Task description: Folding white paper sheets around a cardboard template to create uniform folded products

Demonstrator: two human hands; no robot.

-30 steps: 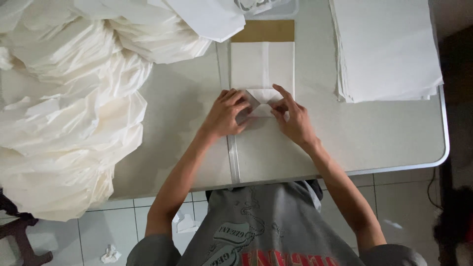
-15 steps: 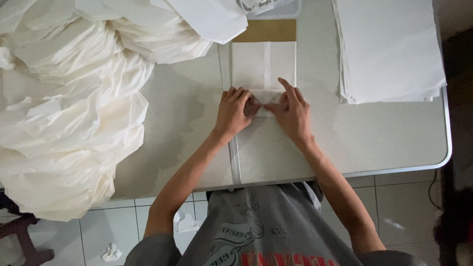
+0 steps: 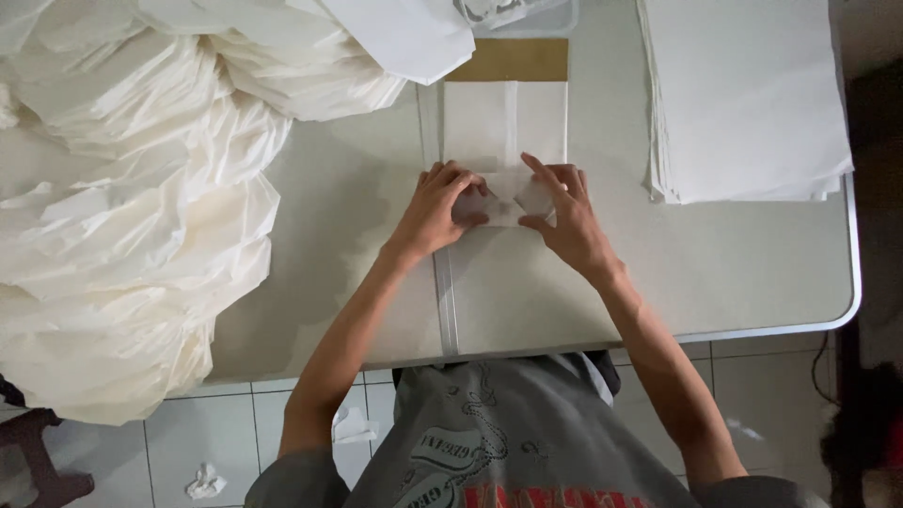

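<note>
Near the front edge of the tabletop [image 3: 752,282], both forearms reach in from the person's grey printed shirt toward the middle. The left hand [image 3: 435,209] lies curled on a white folded paper piece [image 3: 505,141], its fingers [image 3: 461,183] bent and pressing down on the small folded flap [image 3: 508,193] at the piece's near end; the right hand [image 3: 564,212] meets it from the other side, fingers partly bent, forefinger stretched across the flap and thumb tucked under its edge. Neither hand lifts anything; both pin the flap flat. Compared with 1 second ago, the 2 hands have drawn closer together and slid slightly farther from the front edge, so the flap now looks narrower and more tightly creased, which suggests the fold is being firmed up. Beyond the hands the paper piece runs toward the far edge, ending in a brown strip [image 3: 508,59]. A stack of white sheets [image 3: 743,94] sits at the far right corner, and crumpled cream paper [image 3: 122,216] heaps over the left edge.
</note>
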